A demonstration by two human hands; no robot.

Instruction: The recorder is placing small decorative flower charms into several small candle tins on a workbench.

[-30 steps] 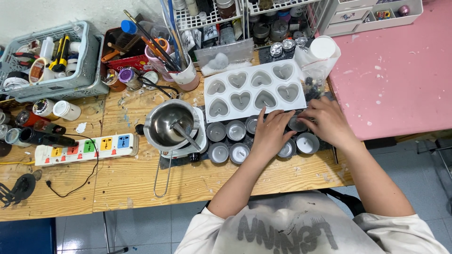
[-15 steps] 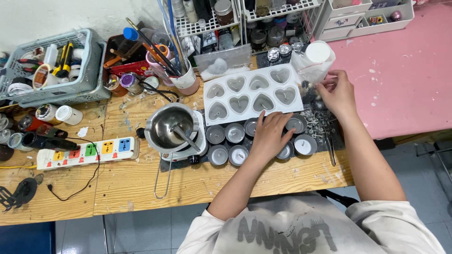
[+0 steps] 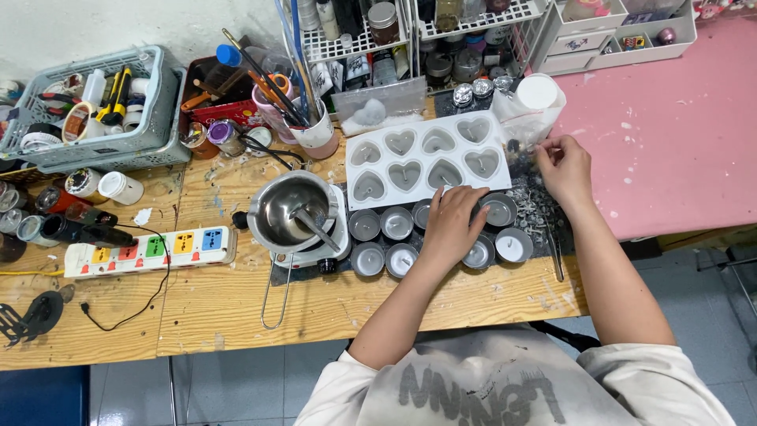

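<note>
Item: left hand point(image 3: 451, 225), fingers spread flat over the small round metal cups point(image 3: 384, 241) at the front of the counter point(image 3: 229, 300); right hand point(image 3: 564, 167), fingertips pinched on something too small to tell beside the clear plastic bag point(image 3: 524, 118), just right of the white heart mould point(image 3: 422, 158). Adjacent: metal melting pot point(image 3: 290, 209) on a small hotplate, coloured power strip point(image 3: 150, 251), 1 grey basket point(image 3: 87, 110). Risk, as judged: a left-hand shift could tip the close-packed cups, or knock the pot handle and spill its contents toward the power strip.
</note>
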